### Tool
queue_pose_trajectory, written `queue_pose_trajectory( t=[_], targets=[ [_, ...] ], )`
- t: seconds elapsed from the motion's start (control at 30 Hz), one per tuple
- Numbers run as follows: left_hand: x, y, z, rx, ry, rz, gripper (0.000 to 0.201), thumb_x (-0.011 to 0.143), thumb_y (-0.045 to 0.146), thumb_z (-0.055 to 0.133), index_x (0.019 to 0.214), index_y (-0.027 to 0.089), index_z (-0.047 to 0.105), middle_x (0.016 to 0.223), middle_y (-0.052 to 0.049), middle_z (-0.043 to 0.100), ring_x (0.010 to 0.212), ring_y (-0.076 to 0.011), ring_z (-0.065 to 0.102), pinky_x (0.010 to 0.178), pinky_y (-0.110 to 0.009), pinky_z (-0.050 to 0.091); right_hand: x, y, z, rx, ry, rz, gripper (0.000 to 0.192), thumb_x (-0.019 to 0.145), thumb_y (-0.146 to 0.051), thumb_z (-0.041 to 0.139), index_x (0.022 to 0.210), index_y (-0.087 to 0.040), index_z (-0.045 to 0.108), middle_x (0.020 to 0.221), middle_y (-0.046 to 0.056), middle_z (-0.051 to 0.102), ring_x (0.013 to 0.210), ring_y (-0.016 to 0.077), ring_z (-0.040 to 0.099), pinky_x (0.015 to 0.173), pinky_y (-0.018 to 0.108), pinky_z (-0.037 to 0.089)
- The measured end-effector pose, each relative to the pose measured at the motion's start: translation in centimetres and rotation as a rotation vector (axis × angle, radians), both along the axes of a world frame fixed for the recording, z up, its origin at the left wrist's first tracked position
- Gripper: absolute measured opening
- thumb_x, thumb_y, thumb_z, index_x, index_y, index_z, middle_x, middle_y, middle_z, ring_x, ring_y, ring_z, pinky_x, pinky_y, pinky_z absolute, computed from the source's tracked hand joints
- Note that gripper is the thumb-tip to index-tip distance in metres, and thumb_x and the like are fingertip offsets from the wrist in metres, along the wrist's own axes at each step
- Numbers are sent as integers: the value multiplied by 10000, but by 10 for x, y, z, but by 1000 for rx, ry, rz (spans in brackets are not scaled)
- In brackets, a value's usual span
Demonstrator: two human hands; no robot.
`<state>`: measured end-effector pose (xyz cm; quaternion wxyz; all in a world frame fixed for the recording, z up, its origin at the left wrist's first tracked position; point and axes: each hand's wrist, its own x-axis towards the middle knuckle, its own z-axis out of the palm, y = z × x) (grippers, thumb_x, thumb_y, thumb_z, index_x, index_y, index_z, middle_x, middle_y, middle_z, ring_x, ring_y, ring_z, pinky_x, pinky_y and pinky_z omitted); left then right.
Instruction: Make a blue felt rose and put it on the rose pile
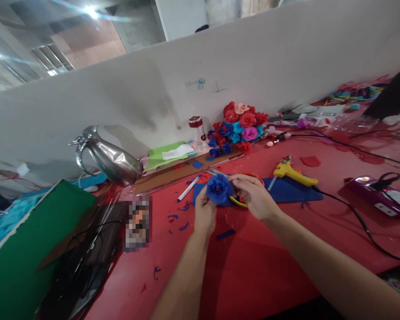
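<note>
A blue paper flower (217, 189) with a small red centre is held up between both hands over the red table. My left hand (205, 209) grips it from below left, fingers closed around its underside. At the flower's right edge, my right hand (251, 193) pinches a petal between thumb and fingers. Behind the hands lies a blue sheet (290, 194), with a yellow ring-shaped handle (239, 203) partly hidden by the right hand. A yellow glue gun (295, 172) rests on the sheet. Left of the flower is a white marker (189, 188).
Finished paper flowers (243, 124) are heaped against the wall beside a glass jar (197, 132). A steel jug (110, 158) stands at left. A purple power strip (380, 195) with cords is at right. Blue scraps (184, 226) litter the red table (253, 266).
</note>
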<state>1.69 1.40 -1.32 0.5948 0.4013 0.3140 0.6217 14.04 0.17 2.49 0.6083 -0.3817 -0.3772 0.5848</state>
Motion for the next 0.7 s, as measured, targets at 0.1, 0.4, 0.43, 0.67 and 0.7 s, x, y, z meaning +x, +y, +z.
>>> queue_pose_trajectory(
  t=[0.1, 0.4, 0.43, 0.67, 0.7],
  targets=[
    [1, -1, 1, -49, -47, -10, 245, 588, 242, 817, 796, 190, 699, 819, -5, 701, 813, -137, 603, 856, -282, 452, 1, 0, 0, 17, 46, 17, 150, 647, -330, 686, 703, -197, 727, 642, 15, 633, 569, 133, 512, 557, 265, 392],
    [-6, -12, 20, -426, -474, -338, 121, 715, 73, 648, 721, 164, 568, 657, 30, 518, 615, -79, 524, 705, -257, 478, 2, -2, -2, 137, -142, 18, 136, 706, -302, 702, 792, -197, 707, 664, -5, 629, 583, 108, 530, 556, 242, 420],
    [-7, -12, 21, -429, -493, -359, 120, 729, 75, 630, 715, 161, 548, 657, 29, 497, 613, -77, 519, 694, -248, 474, 1, -2, -2, 139, -142, 28, 138, 702, -307, 708, 786, -198, 700, 672, -3, 636, 588, 111, 547, 559, 243, 435],
    [-9, -12, 21, -446, -514, -416, 94, 758, 100, 600, 718, 153, 534, 660, 28, 435, 613, -78, 491, 649, -233, 438, -3, -4, 0, 205, -199, 100, 180, 748, -366, 686, 816, -199, 681, 715, 15, 667, 616, 126, 613, 613, 267, 503],
    [-9, -12, 21, -453, -512, -417, 82, 759, 102, 600, 719, 151, 548, 659, 25, 441, 614, -81, 489, 646, -235, 435, -3, -4, -1, 222, -237, 100, 185, 759, -369, 677, 830, -198, 686, 736, 24, 671, 630, 131, 619, 624, 273, 507]
  ],
)
